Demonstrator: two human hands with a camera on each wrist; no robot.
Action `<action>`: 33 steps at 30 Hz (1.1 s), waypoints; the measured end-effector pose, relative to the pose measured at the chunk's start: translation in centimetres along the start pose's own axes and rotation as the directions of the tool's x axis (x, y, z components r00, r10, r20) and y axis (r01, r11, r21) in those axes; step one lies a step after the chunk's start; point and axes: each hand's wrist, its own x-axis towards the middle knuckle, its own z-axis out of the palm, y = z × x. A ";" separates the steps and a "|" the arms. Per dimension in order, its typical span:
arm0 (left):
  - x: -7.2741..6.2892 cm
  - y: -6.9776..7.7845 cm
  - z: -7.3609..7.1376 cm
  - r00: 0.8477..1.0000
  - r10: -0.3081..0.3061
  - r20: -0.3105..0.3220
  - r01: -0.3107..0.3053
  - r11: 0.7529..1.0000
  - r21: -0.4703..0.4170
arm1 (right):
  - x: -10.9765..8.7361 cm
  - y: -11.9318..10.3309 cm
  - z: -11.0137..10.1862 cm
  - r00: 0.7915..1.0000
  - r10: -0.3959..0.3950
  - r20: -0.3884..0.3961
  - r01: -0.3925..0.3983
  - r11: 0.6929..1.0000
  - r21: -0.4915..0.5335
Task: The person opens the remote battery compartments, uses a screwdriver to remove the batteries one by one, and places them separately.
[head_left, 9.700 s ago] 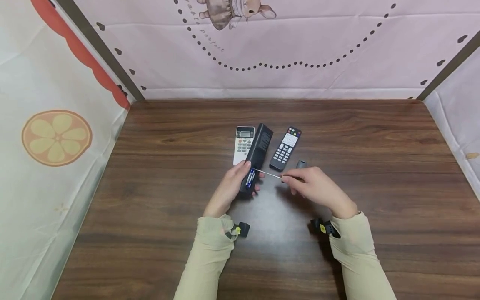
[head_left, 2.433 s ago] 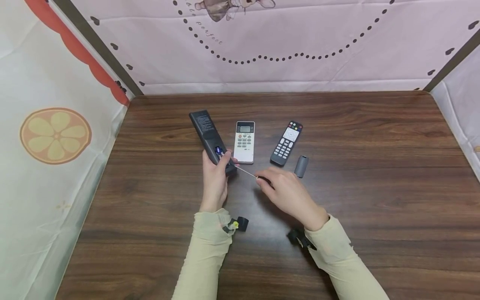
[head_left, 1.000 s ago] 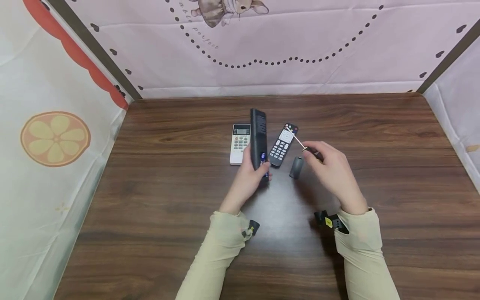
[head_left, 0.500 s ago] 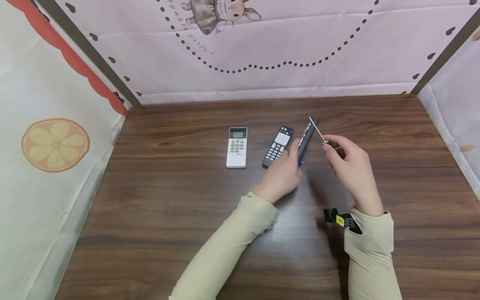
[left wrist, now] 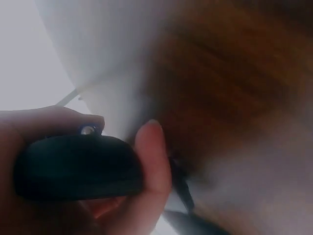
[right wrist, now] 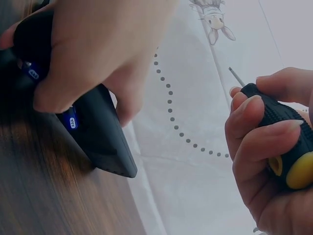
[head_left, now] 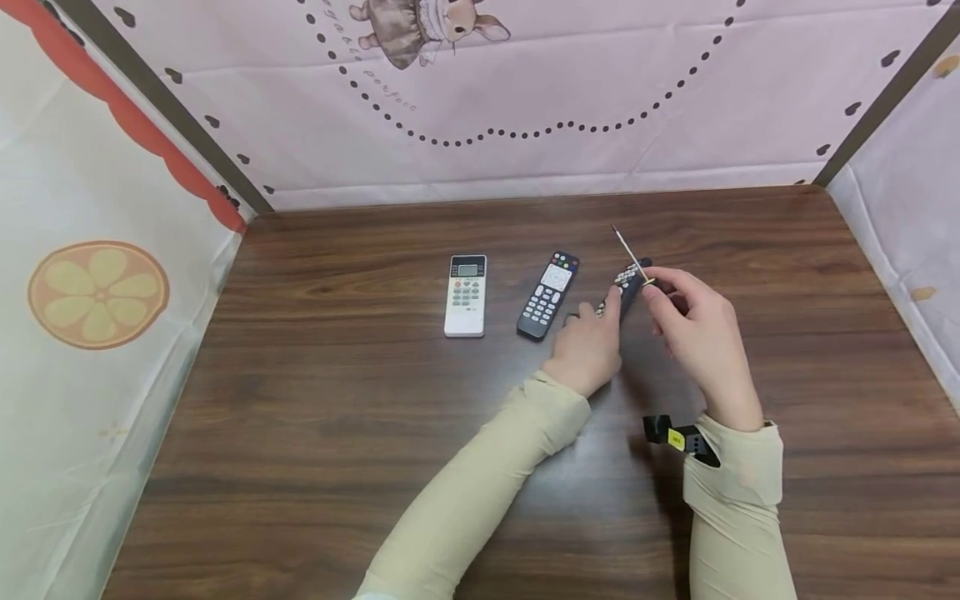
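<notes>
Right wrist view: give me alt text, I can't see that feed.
A person's left hand grips a black remote control, its blue battery casing exposed; at the right, their right hand holds a black-and-yellow screwdriver, apart from the remote. Behind are a wooden tabletop and pale, dotted rabbit-print cloth.

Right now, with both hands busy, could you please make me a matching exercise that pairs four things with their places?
Things:
1. white remote
2. screwdriver
3. remote with coloured buttons
4. black remote with a blue battery showing

Places:
A. held by the left hand
B. on the table, the middle one of the three remotes in the head view
C. on the table, the leftmost remote in the head view
D. held by the right hand

Right pairs: 1-C, 2-D, 3-B, 4-A.
</notes>
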 end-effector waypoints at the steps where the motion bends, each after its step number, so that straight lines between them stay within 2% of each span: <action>1: 0.1 0.0 0.0 1.000 -0.004 0.000 0.005 1.000 -0.007 | 0.0 0.0 0.0 1.000 -0.001 0.001 0.001 1.000 -0.002; 11: 0.3 0.3 0.3 0.999 -0.041 0.027 0.043 0.997 -0.062 | 0.1 0.2 0.1 1.000 0.015 0.006 -0.015 1.000 0.001; 16: 0.3 0.5 0.4 0.999 -0.041 0.006 0.042 0.997 -0.060 | 0.1 0.3 -0.1 1.000 0.022 0.009 -0.022 1.000 -0.008; 25: 0.0 1.2 0.5 0.997 -0.038 -0.065 0.041 0.998 0.042 | 0.2 0.4 -0.1 0.999 0.032 0.028 -0.032 0.999 -0.017; 33: -0.2 1.0 0.5 0.996 -0.054 -0.070 0.053 0.999 -0.007 | 0.3 1.4 -0.6 0.998 0.061 0.024 -0.060 0.998 -0.015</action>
